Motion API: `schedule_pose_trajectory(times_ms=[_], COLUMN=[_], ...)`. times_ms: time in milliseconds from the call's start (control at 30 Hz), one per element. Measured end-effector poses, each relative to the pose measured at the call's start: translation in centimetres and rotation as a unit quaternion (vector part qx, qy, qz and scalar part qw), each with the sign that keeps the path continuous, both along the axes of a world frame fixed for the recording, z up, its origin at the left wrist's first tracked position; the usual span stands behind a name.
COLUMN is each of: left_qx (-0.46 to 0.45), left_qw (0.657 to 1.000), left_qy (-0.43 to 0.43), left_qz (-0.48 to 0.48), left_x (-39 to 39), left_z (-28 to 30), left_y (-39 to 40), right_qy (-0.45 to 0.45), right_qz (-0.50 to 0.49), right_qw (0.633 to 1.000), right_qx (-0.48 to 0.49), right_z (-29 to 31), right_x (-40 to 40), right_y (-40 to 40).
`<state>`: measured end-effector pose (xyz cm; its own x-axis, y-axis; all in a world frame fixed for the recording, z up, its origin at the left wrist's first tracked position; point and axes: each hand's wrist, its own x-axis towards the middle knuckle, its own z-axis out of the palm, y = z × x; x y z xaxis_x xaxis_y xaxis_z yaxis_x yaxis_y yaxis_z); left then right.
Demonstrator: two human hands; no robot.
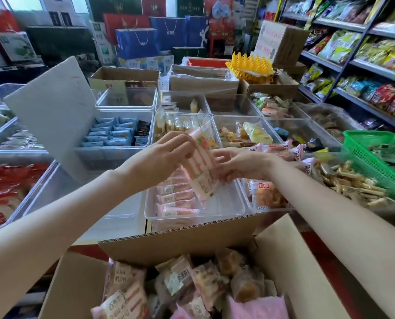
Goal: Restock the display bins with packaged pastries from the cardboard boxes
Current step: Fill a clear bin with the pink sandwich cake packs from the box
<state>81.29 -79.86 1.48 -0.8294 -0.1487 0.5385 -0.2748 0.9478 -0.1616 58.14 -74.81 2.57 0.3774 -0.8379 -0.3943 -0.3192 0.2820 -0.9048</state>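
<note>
A pink-and-white pastry packet [202,166] is held upright over a clear plastic bin [226,208]. My left hand [168,150] pinches its top edge. My right hand [240,165] grips its lower right side. A row of similar pink packets [177,199] stands along the left half of that bin; its right half is bare. Below, at the front, an open cardboard box [180,240] holds several loose pastry packets [191,284].
Clear bins with other snacks surround the bin: blue packets [110,134], red bags [5,192] at left, biscuit sticks [352,187] at right. A green basket [380,157] sits at the right. A grey board [54,111] leans at left. Shelves of snack bags [364,54] line the right wall.
</note>
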Motion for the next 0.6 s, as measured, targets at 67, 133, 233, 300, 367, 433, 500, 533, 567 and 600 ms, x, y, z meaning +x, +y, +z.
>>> schedule_pose_trajectory(times_ms=[67,133,233,300,367,433,500,533,567,600], left_qx=[-0.01,0.056,0.169,0.21,0.246,0.282,0.338,0.38,0.433,0.49], left_qw=[0.999,0.994,0.976,0.961,0.942,0.919,0.893,0.878,0.855,0.824], left_qy=[-0.038,-0.049,-0.06,-0.094,-0.121,-0.16,-0.183,-0.165,-0.126,-0.078], left_qz=[0.036,0.076,0.122,0.153,0.193,0.226,0.236,0.241,0.256,0.273], left_x=[0.6,1.4,2.6,2.6,1.9,0.7,-1.2,-2.2,-3.0,-3.7], left_z=[-1.2,-2.4,-4.8,-6.3,-7.9,-9.2,-10.4,-11.0,-11.3,-11.5], left_y=[-0.8,-1.5,-2.4,-3.1,-3.9,-4.3,-4.6,-4.6,-4.5,-4.4], right_qy=[0.023,0.082,0.183,0.28,0.427,0.49,0.465,0.413,0.342,0.258], right_qz=[-0.026,-0.065,-0.14,-0.184,-0.176,-0.147,-0.138,-0.156,-0.19,-0.229], right_qw=[0.999,0.994,0.972,0.938,0.873,0.845,0.868,0.895,0.92,0.939], right_qx=[-0.011,-0.025,-0.043,-0.092,-0.157,-0.157,-0.105,-0.067,-0.035,-0.008], right_z=[-0.5,-1.1,-2.8,-4.5,-6.8,-9.1,-11.2,-11.8,-12.1,-12.0], right_x=[-0.2,-0.5,-0.9,-1.0,-1.2,-1.4,-1.7,-1.8,-1.7,-1.6], right_y=[-0.7,-1.8,-4.3,-6.3,-8.5,-10.1,-11.4,-11.6,-11.8,-11.7])
